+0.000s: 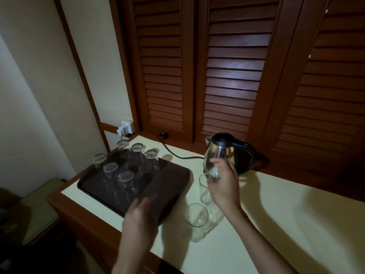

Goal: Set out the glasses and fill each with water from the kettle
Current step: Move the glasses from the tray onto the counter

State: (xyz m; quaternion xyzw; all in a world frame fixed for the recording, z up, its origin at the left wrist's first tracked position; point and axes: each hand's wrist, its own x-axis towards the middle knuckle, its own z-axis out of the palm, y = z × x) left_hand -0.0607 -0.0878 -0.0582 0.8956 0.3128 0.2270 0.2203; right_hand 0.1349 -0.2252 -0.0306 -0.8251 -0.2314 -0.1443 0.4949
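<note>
Six glasses (pixel 126 176) upside down on dark tray (pixel 167 175); two upright glasses (pixel 197 216) on worktop (pixel 276 224) beside it. Right hand (pixel 224 186) gripping blurred glass by kettle (pixel 221 153). Left hand (pixel 141 216) open, empty, over tray edge.

No text, label, brand or number can be read on anything in view.

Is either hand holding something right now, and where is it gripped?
The right hand grips the upright glass beside the tray at its rim. The left hand holds nothing.
</note>
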